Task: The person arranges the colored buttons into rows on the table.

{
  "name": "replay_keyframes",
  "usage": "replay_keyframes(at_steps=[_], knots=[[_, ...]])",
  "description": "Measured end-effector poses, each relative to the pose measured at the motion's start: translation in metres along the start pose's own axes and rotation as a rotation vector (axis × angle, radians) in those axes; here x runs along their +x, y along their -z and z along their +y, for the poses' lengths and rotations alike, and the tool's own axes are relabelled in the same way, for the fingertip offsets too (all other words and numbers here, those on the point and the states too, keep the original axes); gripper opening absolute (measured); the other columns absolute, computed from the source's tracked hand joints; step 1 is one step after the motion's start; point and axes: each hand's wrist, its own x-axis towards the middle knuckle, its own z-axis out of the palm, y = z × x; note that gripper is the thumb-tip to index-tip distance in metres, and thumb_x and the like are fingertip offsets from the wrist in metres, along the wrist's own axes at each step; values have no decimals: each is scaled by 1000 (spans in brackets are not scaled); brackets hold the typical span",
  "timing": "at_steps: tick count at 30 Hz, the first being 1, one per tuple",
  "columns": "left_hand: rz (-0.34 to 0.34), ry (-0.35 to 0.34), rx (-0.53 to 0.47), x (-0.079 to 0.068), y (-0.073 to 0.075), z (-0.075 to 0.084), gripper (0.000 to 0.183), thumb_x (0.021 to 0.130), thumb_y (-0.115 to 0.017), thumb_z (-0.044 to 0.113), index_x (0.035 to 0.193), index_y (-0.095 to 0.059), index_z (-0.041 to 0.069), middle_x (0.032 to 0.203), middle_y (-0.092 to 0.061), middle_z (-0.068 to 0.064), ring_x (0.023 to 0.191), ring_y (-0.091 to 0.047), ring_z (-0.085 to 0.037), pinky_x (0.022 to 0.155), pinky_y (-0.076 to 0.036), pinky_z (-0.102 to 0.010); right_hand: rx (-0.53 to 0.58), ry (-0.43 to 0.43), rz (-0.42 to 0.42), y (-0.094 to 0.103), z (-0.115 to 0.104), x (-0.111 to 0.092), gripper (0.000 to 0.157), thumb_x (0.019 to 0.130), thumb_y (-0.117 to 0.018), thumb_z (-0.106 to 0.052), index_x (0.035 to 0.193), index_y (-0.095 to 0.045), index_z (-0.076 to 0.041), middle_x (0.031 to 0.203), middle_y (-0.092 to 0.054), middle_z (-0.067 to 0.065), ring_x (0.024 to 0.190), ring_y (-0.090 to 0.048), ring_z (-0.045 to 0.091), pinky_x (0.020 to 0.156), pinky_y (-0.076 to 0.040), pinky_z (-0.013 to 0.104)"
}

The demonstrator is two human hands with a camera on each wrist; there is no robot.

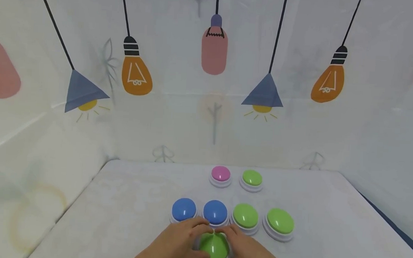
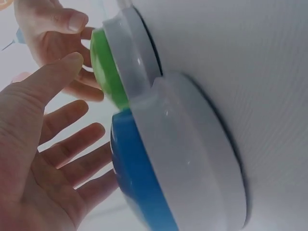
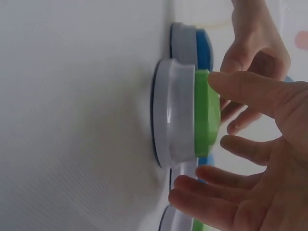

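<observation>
A push button with a green dome (image 1: 215, 249) and a white base lies between the two hands at the near middle. My left hand (image 1: 177, 241) curves around its left side, thumb and fingers apart. From the right side my right hand (image 1: 249, 250) curves toward it, and the fingertips of both hands nearly meet above the dome. In the left wrist view, the left fingers are loosely spread beside a blue button (image 2: 137, 168). The right wrist view shows the right thumb at the green dome's edge (image 3: 207, 113), the other fingers spread; contact is unclear.
Just beyond the hands stand two blue buttons (image 1: 215, 211) and two green buttons (image 1: 245, 215) in a row. Farther back are a pink button (image 1: 220, 174) and another green button (image 1: 252, 178). A white sheet with printed lamps (image 1: 137, 76) hangs behind the white table (image 1: 134, 195).
</observation>
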Motion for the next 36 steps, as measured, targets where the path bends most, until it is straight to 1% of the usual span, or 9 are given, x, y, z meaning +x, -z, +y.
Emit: replay_keyframes(at_steps=[4,6,11,15,18,23,27,32,36], knots=[[28,55,13,2,6,-3,49,82,-79,46,124,-66,24,126,-63,8,108,-64,-9,84,-57,-28,-26,21,59,8,-3,-5,69,78,-80,-46,138,-50,-28,139,-53,2,112,-59,19,96,-51,53],[43,77,20,3,11,-6,51,82,-78,46,126,-64,23,128,-63,7,108,-65,-11,83,-58,-30,-39,74,106,15,-4,-7,70,81,-77,-49,140,-49,-26,139,-51,1,113,-58,19,96,-51,51],[87,101,11,14,26,-15,55,84,-78,42,132,-60,21,129,-62,6,112,-64,-14,87,-57,-35,-74,261,299,36,-2,-6,61,86,-76,-38,139,-49,-23,136,-50,-6,124,-54,23,100,-49,49],[105,90,47,28,34,-21,60,84,-78,41,135,-57,19,132,-61,1,117,-62,-17,88,-57,-37,-127,297,415,48,1,0,58,86,-77,-29,137,-52,-20,136,-53,-4,126,-54,23,100,-49,49],[112,69,84,36,36,-22,64,84,-78,42,138,-54,18,136,-58,-4,121,-60,-20,86,-58,-38,-164,293,416,51,5,6,59,86,-77,-25,138,-51,-17,137,-52,-1,127,-53,23,100,-49,48],[96,52,87,49,37,-21,70,83,-78,42,143,-50,17,144,-51,-7,130,-53,-24,90,-57,-41,-226,291,406,55,14,15,60,86,-77,-22,138,-50,-12,137,-52,4,126,-54,26,100,-49,47],[74,62,112,60,37,-23,73,83,-78,42,145,-48,15,147,-49,-9,136,-48,-25,91,-56,-43,-231,273,398,59,20,21,60,85,-77,-19,138,-50,-10,138,-51,8,124,-55,30,100,-49,49],[45,61,157,72,37,-31,77,82,-81,40,145,-47,12,146,-49,-13,138,-45,-30,92,-55,-47,-199,230,371,60,24,29,59,86,-75,-18,140,-50,-12,142,-49,10,128,-53,31,101,-48,50],[47,46,169,81,39,-38,78,82,-81,39,145,-47,9,147,-49,-14,140,-42,-33,93,-54,-50,-226,225,363,61,27,35,59,86,-76,-19,139,-51,-12,143,-48,12,127,-53,31,101,-48,50]])
